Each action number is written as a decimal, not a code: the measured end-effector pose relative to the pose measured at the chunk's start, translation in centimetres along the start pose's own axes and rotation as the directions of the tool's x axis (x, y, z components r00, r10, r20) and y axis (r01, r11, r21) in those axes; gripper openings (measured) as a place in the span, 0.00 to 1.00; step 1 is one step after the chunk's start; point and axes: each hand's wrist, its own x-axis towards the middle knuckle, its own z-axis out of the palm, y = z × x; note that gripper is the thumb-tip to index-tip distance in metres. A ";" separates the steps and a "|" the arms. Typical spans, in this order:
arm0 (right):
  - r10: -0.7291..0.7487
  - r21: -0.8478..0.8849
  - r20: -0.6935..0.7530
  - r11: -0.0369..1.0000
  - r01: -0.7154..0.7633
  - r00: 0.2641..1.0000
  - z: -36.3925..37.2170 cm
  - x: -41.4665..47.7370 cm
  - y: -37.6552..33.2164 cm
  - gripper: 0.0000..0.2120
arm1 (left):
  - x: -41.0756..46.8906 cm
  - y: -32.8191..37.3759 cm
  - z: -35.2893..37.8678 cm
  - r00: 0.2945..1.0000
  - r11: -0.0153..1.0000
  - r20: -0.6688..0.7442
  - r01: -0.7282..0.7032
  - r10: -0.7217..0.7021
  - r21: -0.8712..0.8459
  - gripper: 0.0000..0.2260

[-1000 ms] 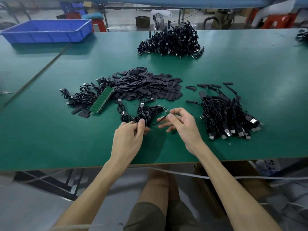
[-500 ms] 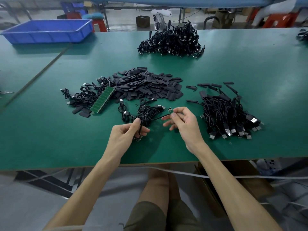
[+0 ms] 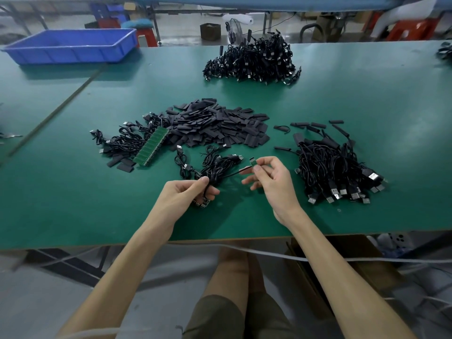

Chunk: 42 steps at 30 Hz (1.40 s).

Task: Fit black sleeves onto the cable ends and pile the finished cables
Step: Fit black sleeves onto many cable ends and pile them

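Green-topped workbench [image 3: 367, 106], workshop floor beyond blurred. At 6 o'clock, left hand [image 3: 183, 194] curled round bundle of thin black cables [image 3: 215, 167]. Small pinned parts under its palm mostly hidden, unidentifiable. Beside it, right hand [image 3: 271, 184] pinches small green circuit-board cable end [image 3: 252, 162] between thumb and forefinger. Board sticks out at 12 o'clock of pinch, its cable running toward 8 o'clock into bundle. At 12 o'clock of hands, heap of flat black sleeves [image 3: 215, 126]. At 3 o'clock, pile of black cables with metal plugs [image 3: 337, 172]. At 2 o'clock, dark tangle [image 3: 444, 52] cut off by frame.
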 end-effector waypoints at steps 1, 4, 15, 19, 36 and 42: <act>0.004 0.011 -0.012 1.000 -0.003 1.000 0.0 0.0 0.0 0.04 | 0.0 0.0 0.0 1.000 1.000 -0.003 -0.001 0.001 -0.009 0.15; 0.011 0.048 -0.041 0.999 -0.009 0.999 0.0 0.1 0.1 0.04 | -0.1 -0.1 0.3 0.999 1.000 -0.040 -0.004 0.003 -0.026 0.15; -0.005 0.033 0.000 0.999 0.005 1.000 -0.2 0.2 0.0 0.06 | -0.3 -1.0 0.5 0.954 0.976 -0.219 -0.216 0.205 -0.025 0.11; -0.008 -0.001 0.016 1.000 0.008 1.000 -0.2 0.1 -0.1 0.07 | 0.2 -1.8 0.6 0.929 0.965 -0.275 -0.263 0.246 -0.025 0.04; -0.004 0.010 0.027 1.000 0.003 1.000 -0.3 -0.1 -0.4 0.04 | -0.7 -1.4 1.5 0.899 0.916 -0.211 -0.342 0.384 0.210 0.06; -0.001 0.062 0.017 0.998 0.000 1.000 -0.4 -0.1 -0.4 0.05 | -0.1 -1.9 0.4 0.860 0.961 -0.475 -0.261 0.187 -0.093 0.11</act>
